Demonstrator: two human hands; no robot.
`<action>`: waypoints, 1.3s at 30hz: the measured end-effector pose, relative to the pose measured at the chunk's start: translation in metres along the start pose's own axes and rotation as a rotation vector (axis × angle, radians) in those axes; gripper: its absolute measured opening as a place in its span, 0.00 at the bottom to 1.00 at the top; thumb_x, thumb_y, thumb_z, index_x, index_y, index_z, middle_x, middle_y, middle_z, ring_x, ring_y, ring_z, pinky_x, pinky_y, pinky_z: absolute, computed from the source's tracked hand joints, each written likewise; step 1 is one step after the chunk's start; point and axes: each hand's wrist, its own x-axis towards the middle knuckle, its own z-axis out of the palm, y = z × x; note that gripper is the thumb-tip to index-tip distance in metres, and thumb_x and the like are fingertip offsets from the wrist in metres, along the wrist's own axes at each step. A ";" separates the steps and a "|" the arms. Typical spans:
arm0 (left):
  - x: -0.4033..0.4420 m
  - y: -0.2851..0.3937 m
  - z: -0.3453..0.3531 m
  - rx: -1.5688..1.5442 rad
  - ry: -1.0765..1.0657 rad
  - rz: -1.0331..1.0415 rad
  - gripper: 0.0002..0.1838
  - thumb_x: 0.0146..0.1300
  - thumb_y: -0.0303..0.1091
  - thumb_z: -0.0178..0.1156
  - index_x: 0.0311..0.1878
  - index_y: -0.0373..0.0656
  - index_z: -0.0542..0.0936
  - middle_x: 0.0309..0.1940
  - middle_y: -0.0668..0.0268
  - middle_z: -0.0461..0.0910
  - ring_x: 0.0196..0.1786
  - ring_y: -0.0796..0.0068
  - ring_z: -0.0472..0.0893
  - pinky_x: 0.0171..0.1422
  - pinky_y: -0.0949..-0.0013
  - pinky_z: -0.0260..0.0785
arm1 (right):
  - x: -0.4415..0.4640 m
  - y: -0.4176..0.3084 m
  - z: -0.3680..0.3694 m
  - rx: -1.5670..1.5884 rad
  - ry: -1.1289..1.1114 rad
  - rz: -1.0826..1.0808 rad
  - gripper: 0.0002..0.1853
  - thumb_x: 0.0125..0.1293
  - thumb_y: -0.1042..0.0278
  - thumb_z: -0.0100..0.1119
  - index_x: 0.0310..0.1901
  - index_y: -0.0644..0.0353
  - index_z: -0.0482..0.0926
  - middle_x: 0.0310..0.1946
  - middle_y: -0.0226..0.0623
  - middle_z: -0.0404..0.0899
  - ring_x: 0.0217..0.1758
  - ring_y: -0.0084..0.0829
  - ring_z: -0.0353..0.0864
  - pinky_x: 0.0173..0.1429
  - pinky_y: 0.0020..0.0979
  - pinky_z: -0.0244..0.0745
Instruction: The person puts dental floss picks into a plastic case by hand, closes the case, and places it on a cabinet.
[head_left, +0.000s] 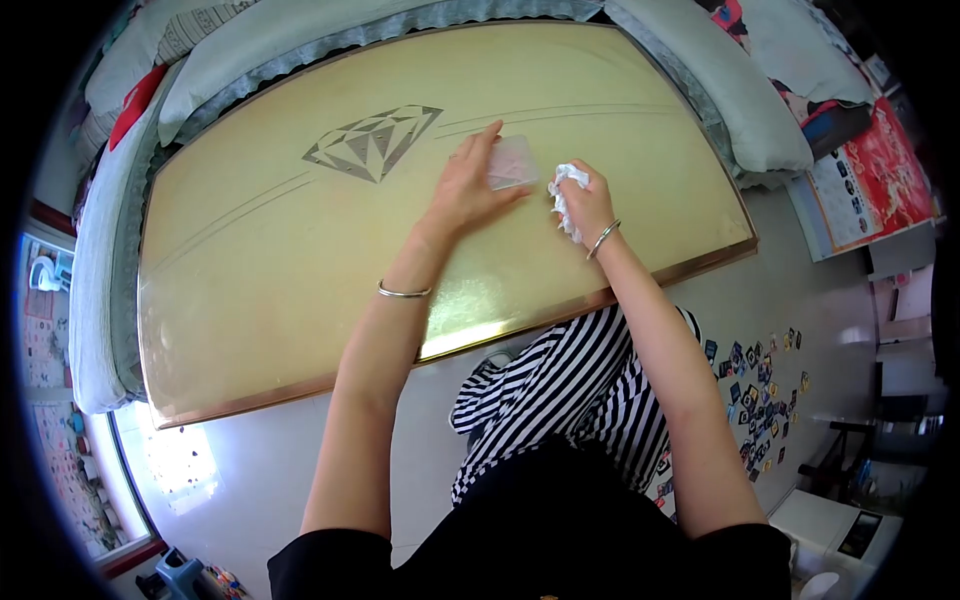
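Note:
My left hand [466, 183] is at a small, clear square plastic box [513, 164] with something pinkish showing through it. Its fingers lie along the far left side and the thumb reaches along the near edge, so the hand grips the box from the left. To the right, my right hand [589, 203] is closed round a crumpled white tissue [569, 196], part of which sticks out on the left of the fist. Box and tissue are a short way apart, both over the yellowish glossy table [300, 280]. Whether the box touches the tabletop I cannot tell.
A grey sofa [300, 55] borders the table at the back and left. Many small cards [765, 395] lie scattered on the floor at right. A red printed box [875, 185] stands beyond the right end. My striped trouser legs [560, 385] are near the table's front edge.

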 end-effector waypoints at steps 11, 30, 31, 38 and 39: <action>-0.003 0.019 0.011 -0.133 -0.079 0.034 0.49 0.42 0.38 0.73 0.67 0.39 0.57 0.59 0.52 0.67 0.60 0.55 0.69 0.62 0.59 0.66 | 0.010 -0.027 -0.016 -0.048 -0.226 0.281 0.14 0.54 0.56 0.66 0.29 0.58 0.77 0.19 0.25 0.71 0.15 0.17 0.66 0.16 0.22 0.59; -0.016 0.021 0.012 -0.891 0.069 -0.807 0.25 0.62 0.35 0.60 0.58 0.32 0.64 0.50 0.60 0.73 0.51 0.74 0.74 0.57 0.69 0.67 | 0.081 -0.044 -0.037 -0.051 -0.847 0.553 0.11 0.62 0.62 0.61 0.37 0.60 0.74 0.20 0.25 0.71 0.19 0.16 0.70 0.23 0.21 0.66; -0.016 0.018 0.010 -0.864 0.104 -0.804 0.26 0.61 0.36 0.61 0.57 0.33 0.64 0.50 0.60 0.72 0.50 0.75 0.73 0.57 0.69 0.66 | 0.079 -0.039 -0.038 0.010 -0.814 0.439 0.12 0.62 0.62 0.62 0.39 0.60 0.74 0.21 0.26 0.72 0.20 0.16 0.71 0.24 0.21 0.66; -0.014 0.011 0.003 -0.812 0.039 -0.799 0.24 0.62 0.36 0.60 0.54 0.33 0.64 0.47 0.58 0.71 0.46 0.73 0.75 0.48 0.70 0.72 | 0.084 -0.025 -0.036 -0.178 -0.669 0.135 0.14 0.60 0.62 0.64 0.44 0.58 0.75 0.22 0.29 0.77 0.22 0.18 0.77 0.27 0.22 0.70; -0.008 0.015 0.005 -0.880 0.038 -0.791 0.21 0.62 0.33 0.59 0.52 0.32 0.65 0.46 0.57 0.73 0.44 0.72 0.77 0.43 0.70 0.75 | 0.081 -0.025 -0.034 -0.211 -0.630 0.068 0.14 0.60 0.62 0.64 0.43 0.58 0.75 0.22 0.29 0.77 0.22 0.18 0.77 0.27 0.22 0.70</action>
